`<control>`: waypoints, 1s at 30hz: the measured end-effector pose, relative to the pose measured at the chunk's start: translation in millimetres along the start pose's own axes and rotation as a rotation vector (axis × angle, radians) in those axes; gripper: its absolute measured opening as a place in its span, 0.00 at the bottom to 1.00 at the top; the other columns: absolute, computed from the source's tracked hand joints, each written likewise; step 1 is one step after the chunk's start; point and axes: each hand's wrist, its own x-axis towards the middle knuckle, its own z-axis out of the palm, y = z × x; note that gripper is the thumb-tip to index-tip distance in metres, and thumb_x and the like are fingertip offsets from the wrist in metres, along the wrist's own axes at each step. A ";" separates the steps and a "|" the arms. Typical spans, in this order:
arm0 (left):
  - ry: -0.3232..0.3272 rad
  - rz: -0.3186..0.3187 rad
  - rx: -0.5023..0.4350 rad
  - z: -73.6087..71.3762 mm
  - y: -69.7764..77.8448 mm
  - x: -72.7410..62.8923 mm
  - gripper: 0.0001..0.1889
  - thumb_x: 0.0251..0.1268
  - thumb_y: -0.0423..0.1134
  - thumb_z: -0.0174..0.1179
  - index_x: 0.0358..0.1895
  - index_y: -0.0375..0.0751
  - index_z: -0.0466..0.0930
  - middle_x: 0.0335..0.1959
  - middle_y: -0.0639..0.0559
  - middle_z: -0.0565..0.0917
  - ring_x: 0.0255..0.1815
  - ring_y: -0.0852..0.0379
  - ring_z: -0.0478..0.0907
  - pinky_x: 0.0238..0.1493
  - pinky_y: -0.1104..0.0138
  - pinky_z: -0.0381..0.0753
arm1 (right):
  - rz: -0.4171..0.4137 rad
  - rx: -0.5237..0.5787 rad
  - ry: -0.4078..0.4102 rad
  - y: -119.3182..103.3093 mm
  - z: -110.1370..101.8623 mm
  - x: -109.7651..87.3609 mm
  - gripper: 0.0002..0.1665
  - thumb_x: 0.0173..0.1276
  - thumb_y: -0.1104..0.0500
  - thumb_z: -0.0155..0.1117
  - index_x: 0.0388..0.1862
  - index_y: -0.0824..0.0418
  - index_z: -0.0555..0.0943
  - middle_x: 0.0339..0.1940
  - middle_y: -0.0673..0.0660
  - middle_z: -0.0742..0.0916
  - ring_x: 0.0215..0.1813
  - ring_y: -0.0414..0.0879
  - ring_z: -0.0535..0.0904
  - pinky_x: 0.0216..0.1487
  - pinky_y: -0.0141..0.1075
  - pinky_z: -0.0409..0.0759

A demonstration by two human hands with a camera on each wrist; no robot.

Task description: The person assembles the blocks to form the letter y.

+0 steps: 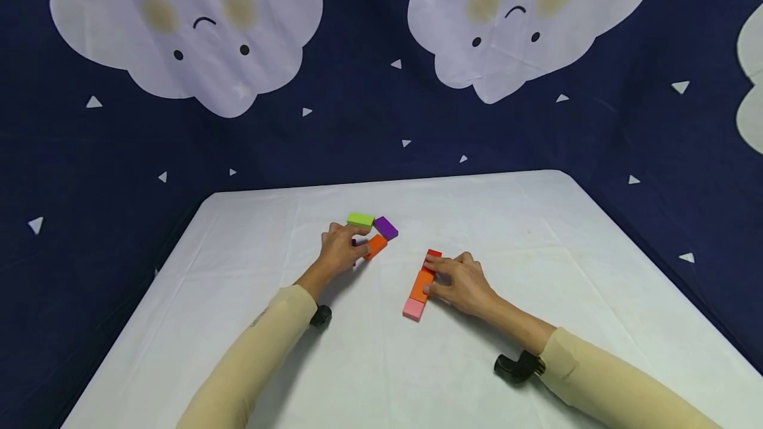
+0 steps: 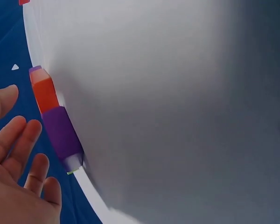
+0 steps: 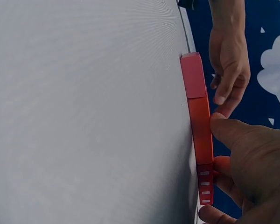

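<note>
Pink block (image 1: 414,310) lying nearest on desk (image 1: 357,369). Beyond it, orange block (image 1: 420,286), red block (image 1: 435,254) continuing row; right hand (image 1: 466,283) touching both, cannot tell if gripping. Beyond and left of pink block, left hand (image 1: 340,248) hovering empty, fingers loosely spreading; second orange block (image 1: 377,246), purple block (image 1: 386,228), green block (image 1: 361,219) lying close by.

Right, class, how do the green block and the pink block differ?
The green block is lime-coloured; the pink block is pink. The green block lies farther away, by the left hand; the pink block lies nearer, against an orange block. Both sit on the white table.
</note>
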 end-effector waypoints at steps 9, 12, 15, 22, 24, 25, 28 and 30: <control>-0.050 -0.033 0.025 -1.4 -2.1 4.1 0.24 0.56 0.44 0.64 0.58 0.47 0.77 0.55 0.49 0.80 0.56 0.49 0.65 0.53 0.55 0.57 | -0.003 0.003 -0.005 1.4 3.1 -0.7 0.29 0.53 0.47 0.72 0.55 0.51 0.81 0.57 0.52 0.84 0.44 0.46 0.68 0.44 0.38 0.60; -0.071 -0.021 0.034 -9.3 -10.6 2.0 0.25 0.55 0.44 0.64 0.58 0.46 0.77 0.57 0.46 0.78 0.58 0.47 0.64 0.54 0.53 0.57 | 0.001 0.000 -0.011 1.1 2.1 -0.3 0.29 0.53 0.47 0.72 0.56 0.50 0.81 0.57 0.52 0.84 0.44 0.47 0.68 0.44 0.38 0.60; -0.085 0.006 0.007 -17.3 -21.2 -1.3 0.23 0.58 0.42 0.62 0.58 0.45 0.77 0.59 0.45 0.77 0.59 0.46 0.63 0.56 0.52 0.57 | 0.012 0.005 -0.009 1.4 0.1 0.2 0.29 0.53 0.47 0.72 0.56 0.50 0.81 0.57 0.52 0.84 0.45 0.47 0.68 0.44 0.39 0.59; -0.139 0.036 -0.062 -28.1 -40.1 -12.5 0.20 0.62 0.35 0.57 0.58 0.44 0.77 0.63 0.46 0.75 0.60 0.46 0.62 0.60 0.51 0.56 | 0.016 0.016 -0.016 2.6 -0.2 1.3 0.30 0.53 0.47 0.72 0.57 0.50 0.80 0.57 0.52 0.84 0.44 0.47 0.68 0.45 0.39 0.60; -0.141 0.046 -0.067 -28.8 -42.2 -14.1 0.20 0.62 0.34 0.57 0.59 0.44 0.76 0.62 0.45 0.75 0.60 0.45 0.62 0.60 0.51 0.57 | 0.019 0.021 -0.017 3.1 0.5 1.3 0.30 0.53 0.46 0.72 0.57 0.50 0.80 0.57 0.52 0.84 0.43 0.47 0.68 0.46 0.39 0.60; -0.139 0.054 -0.070 -29.1 -42.9 -14.6 0.20 0.62 0.34 0.57 0.59 0.43 0.76 0.62 0.45 0.75 0.60 0.45 0.62 0.60 0.51 0.56 | 0.018 0.020 -0.016 3.5 0.8 1.2 0.30 0.53 0.46 0.72 0.57 0.50 0.80 0.57 0.52 0.84 0.43 0.47 0.67 0.45 0.39 0.60; -0.131 0.074 -0.071 -31.0 -44.8 -15.7 0.20 0.61 0.34 0.57 0.58 0.42 0.77 0.60 0.45 0.76 0.60 0.45 0.63 0.60 0.50 0.55 | 0.014 0.018 -0.011 3.8 1.2 1.4 0.30 0.52 0.46 0.72 0.56 0.50 0.81 0.57 0.52 0.84 0.43 0.46 0.68 0.45 0.39 0.60; -0.131 0.078 -0.075 -31.9 -47.0 -15.7 0.19 0.60 0.34 0.59 0.57 0.42 0.78 0.59 0.45 0.77 0.59 0.46 0.63 0.61 0.50 0.55 | 0.010 0.017 -0.010 3.8 1.2 1.8 0.30 0.53 0.46 0.72 0.56 0.50 0.81 0.57 0.52 0.84 0.43 0.46 0.68 0.45 0.39 0.60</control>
